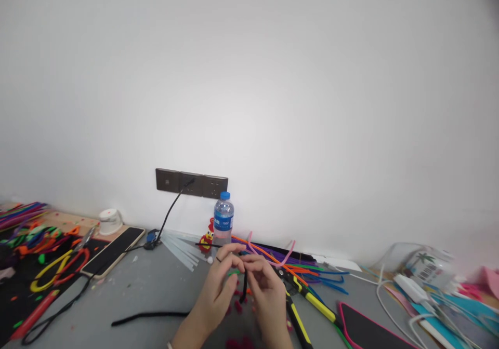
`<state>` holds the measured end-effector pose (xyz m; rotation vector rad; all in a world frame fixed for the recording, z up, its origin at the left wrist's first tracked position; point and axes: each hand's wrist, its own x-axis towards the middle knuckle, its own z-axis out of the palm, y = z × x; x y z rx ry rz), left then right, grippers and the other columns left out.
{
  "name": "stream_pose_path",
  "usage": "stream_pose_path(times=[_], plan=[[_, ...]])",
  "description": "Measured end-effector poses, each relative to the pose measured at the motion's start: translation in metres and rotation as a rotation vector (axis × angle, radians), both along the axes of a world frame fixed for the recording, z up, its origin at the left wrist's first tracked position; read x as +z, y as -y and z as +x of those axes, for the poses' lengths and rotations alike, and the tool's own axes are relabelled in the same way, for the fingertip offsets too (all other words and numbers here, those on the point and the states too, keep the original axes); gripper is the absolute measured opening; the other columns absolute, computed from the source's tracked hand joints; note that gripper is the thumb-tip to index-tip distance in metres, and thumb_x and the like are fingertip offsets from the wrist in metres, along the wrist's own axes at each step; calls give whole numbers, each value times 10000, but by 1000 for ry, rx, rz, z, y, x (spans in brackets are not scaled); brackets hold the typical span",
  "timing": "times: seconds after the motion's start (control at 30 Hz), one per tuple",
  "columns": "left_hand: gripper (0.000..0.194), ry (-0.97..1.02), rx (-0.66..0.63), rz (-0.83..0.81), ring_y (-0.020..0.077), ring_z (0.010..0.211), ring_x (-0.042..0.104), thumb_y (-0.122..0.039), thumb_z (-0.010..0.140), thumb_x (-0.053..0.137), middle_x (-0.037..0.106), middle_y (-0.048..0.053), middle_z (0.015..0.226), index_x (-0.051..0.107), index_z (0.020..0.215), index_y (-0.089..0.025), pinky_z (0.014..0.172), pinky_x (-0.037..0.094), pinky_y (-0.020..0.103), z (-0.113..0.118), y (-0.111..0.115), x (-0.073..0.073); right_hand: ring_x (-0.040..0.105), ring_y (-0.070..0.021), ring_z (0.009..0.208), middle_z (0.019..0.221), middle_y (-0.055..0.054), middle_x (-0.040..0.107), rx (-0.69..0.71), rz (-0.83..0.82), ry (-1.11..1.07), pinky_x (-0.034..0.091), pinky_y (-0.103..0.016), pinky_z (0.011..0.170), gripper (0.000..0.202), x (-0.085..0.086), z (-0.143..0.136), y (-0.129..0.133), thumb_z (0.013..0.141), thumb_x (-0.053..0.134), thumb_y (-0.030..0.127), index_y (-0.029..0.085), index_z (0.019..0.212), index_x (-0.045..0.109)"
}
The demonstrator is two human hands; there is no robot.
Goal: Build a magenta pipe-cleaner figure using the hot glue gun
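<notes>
A black pipe cleaner is pinched between the fingertips of both hands. One end hangs down below the fingers, and a thin black length juts out left behind my left hand. My left hand wears a dark ring, and its fingers are curled in toward the stem. From the other side, my right hand closes thumb and fingers on it. On the grey table to the left lies a second black pipe cleaner, partly hidden by my left wrist. Small dark-red fuzzy pieces lie beneath the hands.
Behind my hands stand a water bottle and a red-and-yellow figure. Yellow-and-black handled pliers lie right, near bright pipe cleaners and a pink-edged phone. Another phone, scissors and a black cable are left.
</notes>
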<state>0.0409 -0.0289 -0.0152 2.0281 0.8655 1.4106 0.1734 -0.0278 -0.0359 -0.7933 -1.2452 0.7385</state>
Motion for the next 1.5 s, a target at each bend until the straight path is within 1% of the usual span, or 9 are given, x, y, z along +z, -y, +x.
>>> stream_pose_path(times=[0.1, 0.2, 0.4, 0.57, 0.67, 0.83, 1.03, 1.17, 1.5], plan=[[239, 70, 10, -101, 255, 1182, 543, -229, 950, 378, 578, 118, 1219, 590, 840, -213, 982, 444, 398, 3, -2, -1, 667, -228, 829, 868, -67, 708, -52, 28, 93, 530, -323, 711, 125, 2, 2, 1, 826, 638, 246, 223, 703, 654], [181, 84, -10, -154, 267, 1181, 548, -271, 915, 487, 586, 127, 1212, 581, 775, -204, 956, 468, 387, 7, -6, -3, 659, -229, 833, 867, -60, 704, -156, 86, 236, 515, -344, 751, 141, 2, 5, 2, 832, 618, 207, 231, 694, 636], [55, 50, -31, -173, 272, 1226, 521, -187, 823, 603, 562, 120, 1286, 578, 780, -212, 987, 446, 420, 7, -7, -7, 659, -239, 903, 944, -71, 710, -255, 148, 294, 516, -367, 794, 123, -3, 9, 1, 853, 563, 192, 241, 766, 635], [134, -23, 17, -200, 294, 1240, 511, -102, 725, 692, 547, 108, 1318, 615, 709, -210, 1022, 410, 468, 7, -9, -8, 663, -260, 971, 989, -115, 705, -70, -23, -17, 534, -414, 851, 164, -1, 8, 3, 919, 512, 323, 216, 918, 636], [179, -32, 47, -210, 290, 1201, 543, -47, 675, 705, 571, 104, 1279, 612, 653, -198, 1013, 416, 461, 7, -13, -10, 677, -260, 967, 1002, -107, 700, 57, -125, -224, 545, -409, 854, 208, 1, 6, 1, 893, 566, 385, 220, 1012, 607], [193, -32, 87, -139, 278, 1136, 585, -21, 655, 693, 610, 100, 1223, 607, 622, -190, 981, 443, 462, 7, -17, -11, 664, -253, 965, 1129, -100, 662, 68, -219, -234, 558, -341, 757, 350, 0, 8, -4, 802, 692, 390, 233, 1099, 594], [171, -66, 136, -106, 269, 1073, 613, -60, 675, 701, 657, 83, 1133, 619, 610, -194, 934, 475, 447, 6, -17, -15, 609, -195, 649, 692, -32, 666, 120, -200, -19, 510, -292, 612, 289, 1, 10, -5, 788, 671, 474, 186, 792, 684], [184, -90, 126, -113, 265, 1059, 619, -47, 676, 695, 671, 71, 1107, 621, 600, -196, 929, 475, 433, 6, -16, -14, 523, -155, 564, 598, 21, 565, 122, -227, -27, 445, -251, 536, 321, -3, 9, -7, 772, 677, 494, 199, 683, 586], [145, -129, 2, -87, 246, 1048, 618, -92, 732, 703, 664, 66, 1069, 626, 677, -201, 909, 481, 384, 5, -13, -10, 375, -110, 474, 538, 86, 407, 109, -304, -186, 305, -218, 457, 372, -19, 10, -15, 791, 655, 514, 224, 666, 458]])
